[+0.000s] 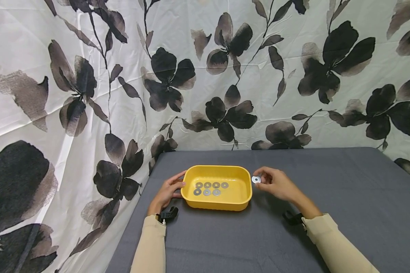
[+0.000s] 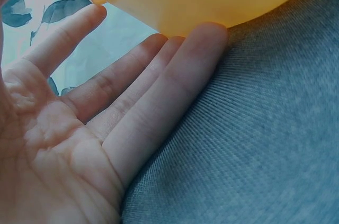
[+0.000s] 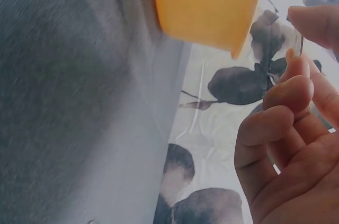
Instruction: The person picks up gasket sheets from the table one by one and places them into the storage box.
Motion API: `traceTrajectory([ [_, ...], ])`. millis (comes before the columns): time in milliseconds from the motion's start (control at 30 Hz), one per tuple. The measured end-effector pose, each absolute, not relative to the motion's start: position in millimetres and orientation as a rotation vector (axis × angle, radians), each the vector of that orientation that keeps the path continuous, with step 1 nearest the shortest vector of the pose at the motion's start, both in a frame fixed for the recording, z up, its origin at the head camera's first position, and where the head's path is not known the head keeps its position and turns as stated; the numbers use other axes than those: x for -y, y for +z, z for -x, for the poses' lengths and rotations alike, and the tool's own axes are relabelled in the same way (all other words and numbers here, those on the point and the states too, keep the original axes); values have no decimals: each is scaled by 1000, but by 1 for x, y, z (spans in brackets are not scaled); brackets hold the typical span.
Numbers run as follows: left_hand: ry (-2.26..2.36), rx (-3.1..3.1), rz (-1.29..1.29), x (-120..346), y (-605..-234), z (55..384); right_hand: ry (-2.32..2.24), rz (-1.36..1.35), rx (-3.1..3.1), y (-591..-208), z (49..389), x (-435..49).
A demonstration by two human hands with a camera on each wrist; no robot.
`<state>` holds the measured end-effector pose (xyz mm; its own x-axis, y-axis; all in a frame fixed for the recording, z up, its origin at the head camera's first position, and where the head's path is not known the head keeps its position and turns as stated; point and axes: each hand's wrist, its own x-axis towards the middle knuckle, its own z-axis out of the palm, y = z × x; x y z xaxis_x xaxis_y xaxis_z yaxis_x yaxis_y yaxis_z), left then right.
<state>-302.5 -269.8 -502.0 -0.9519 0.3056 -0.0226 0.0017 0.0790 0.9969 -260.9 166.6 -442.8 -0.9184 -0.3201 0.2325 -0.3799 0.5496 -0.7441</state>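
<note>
A yellow plastic tub [image 1: 208, 205] with rounded corners sits on the grey cloth. Several flat metal washers [image 1: 216, 192] lie in two rows on its bottom. My left hand [image 1: 167, 192] is at the tub's left end. Its fingers reach out nearly straight in the left wrist view, their fingertips [image 2: 209, 30] against the tub's outer wall [image 2: 180, 1]. Just off the tub's right end, my right hand [image 1: 276, 184] pinches one washer [image 1: 256, 179] between thumb and fingers. That washer [image 3: 299, 43] appears edge-on in the right wrist view, where the other fingers are curled.
A grey cloth-covered table [image 1: 328, 182] spreads around the tub, mostly to the right and in front. Behind and to the left hangs a white curtain [image 1: 198, 125] with dark flowers. Each wrist wears a black device [image 1: 169, 214].
</note>
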Motion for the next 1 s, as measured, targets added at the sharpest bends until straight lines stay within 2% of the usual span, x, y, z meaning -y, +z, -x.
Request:
traceTrajectory([
  [633,1952,-2146,-269,268,-500,302,1296,-731,2710,-423,263,-134],
  [1000,1961,-2139,-255,267,-499,302,1277,-817,2700,-424,270,-117],
])
